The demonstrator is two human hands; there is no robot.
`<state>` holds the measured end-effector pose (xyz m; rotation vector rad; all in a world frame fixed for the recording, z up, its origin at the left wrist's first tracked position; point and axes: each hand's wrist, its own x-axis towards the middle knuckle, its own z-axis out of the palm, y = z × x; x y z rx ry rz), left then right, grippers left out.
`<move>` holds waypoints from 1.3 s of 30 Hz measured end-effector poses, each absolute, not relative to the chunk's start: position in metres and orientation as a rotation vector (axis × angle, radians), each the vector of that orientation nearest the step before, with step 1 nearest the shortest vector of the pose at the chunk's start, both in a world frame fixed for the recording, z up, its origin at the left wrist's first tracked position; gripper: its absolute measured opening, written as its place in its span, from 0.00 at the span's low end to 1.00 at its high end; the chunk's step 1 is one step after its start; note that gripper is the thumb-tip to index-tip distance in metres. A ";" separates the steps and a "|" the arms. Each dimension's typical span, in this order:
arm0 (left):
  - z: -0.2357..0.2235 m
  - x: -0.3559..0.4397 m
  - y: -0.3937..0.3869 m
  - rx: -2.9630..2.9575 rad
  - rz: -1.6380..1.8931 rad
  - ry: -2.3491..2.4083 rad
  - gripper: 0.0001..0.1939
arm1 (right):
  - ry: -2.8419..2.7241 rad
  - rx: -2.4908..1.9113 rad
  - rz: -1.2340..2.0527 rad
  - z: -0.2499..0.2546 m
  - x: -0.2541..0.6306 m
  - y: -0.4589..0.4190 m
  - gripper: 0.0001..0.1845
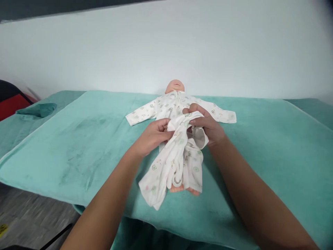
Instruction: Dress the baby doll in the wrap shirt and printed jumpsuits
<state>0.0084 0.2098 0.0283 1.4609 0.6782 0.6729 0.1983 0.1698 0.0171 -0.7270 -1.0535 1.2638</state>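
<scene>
While the left hand (pixel 153 137) pinches one edge of a white printed garment (pixel 179 139) between thumb and bent fingers, the right hand (pixel 208 126) grips its upper far edge, fingers curled around the cloth. The garment is bunched above the lower half of a doll (pixel 174 86), one long piece hanging toward the near left.

Beyond the hands, a printed shirt (pixel 171 104) covers the doll's chest, its sleeves spread flat to left and right; that part looks done. The garment appears to be only at the handling stage, since it is gathered and neither spread nor smoothed. Whether the printed cloth over the near right leg belongs to it, I cannot tell. Bare feet (pixel 176 188) show at the near end.

The doll lies on a green sheet (pixel 260 156), head toward the white wall (pixel 166 45) on the far side. Grey floor (pixel 33 211) shows at the near left.
</scene>
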 end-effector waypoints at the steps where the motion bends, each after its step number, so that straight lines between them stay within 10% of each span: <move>1: 0.030 0.014 0.209 1.473 0.728 0.701 0.16 | -1.024 -0.723 1.271 0.017 0.198 0.170 0.17; 9: 0.030 0.037 0.194 1.234 1.085 0.778 0.12 | -1.035 -0.813 1.457 0.022 0.193 0.175 0.17; 39: 0.053 -0.062 0.081 1.559 0.501 1.197 0.22 | -1.122 -0.693 1.557 0.024 0.181 0.167 0.20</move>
